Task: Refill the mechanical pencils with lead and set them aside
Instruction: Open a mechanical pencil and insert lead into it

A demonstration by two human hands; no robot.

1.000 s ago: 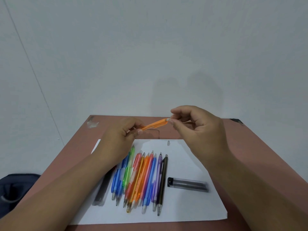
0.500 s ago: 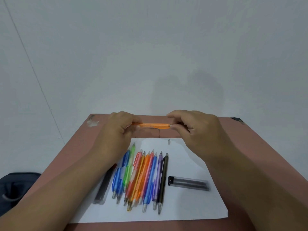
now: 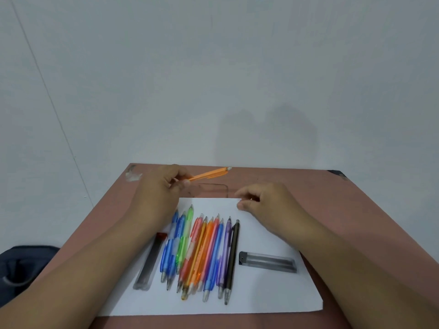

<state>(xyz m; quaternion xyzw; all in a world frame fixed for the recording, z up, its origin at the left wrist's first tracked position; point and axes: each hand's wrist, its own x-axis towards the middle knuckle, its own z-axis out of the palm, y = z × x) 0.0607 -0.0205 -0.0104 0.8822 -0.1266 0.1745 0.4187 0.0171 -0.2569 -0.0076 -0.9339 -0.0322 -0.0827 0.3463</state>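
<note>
The left hand [image 3: 159, 193] grips the orange pencil [image 3: 209, 174] at twelve o'clock while the right hand [image 3: 263, 200], fingers curled at the paper [image 3: 273, 295] edge, apparently pinches something tiny that could slip away.

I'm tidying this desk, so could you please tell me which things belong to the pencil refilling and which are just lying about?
Belongs to the job:
- orange pencil, held by the left hand
- row of pencils on the white paper
- lead case right of the row
- second lead case left of it

Just lying about:
- dark bag beside the table
</note>
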